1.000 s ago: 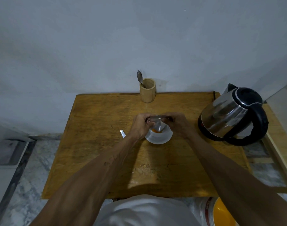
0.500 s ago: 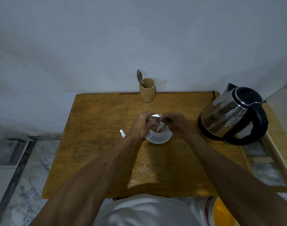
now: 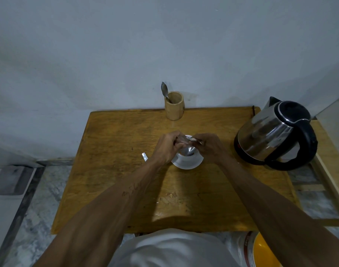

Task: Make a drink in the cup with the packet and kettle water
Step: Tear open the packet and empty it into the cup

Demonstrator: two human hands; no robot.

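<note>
A white cup [image 3: 187,163] stands in the middle of the wooden table [image 3: 116,170]. Directly over its mouth I hold a small silvery packet [image 3: 189,148], tipped so its lower end points down into the cup. My left hand [image 3: 165,149] pinches the packet's left end and my right hand [image 3: 210,148] pinches its right end. The hands and packet hide most of the cup's inside. A steel kettle [image 3: 270,135] with a black lid and handle stands at the table's right edge, untouched.
A wooden holder [image 3: 174,106] with a metal spoon [image 3: 164,90] in it stands at the table's back edge by the wall. A torn silvery strip [image 3: 144,157] lies left of the cup. A yellow-topped container [image 3: 261,253] sits on the floor at lower right.
Both hands have stayed over the cup with the packet. The orange powder seen in the cup earlier is now covered by the packet's lower end.
</note>
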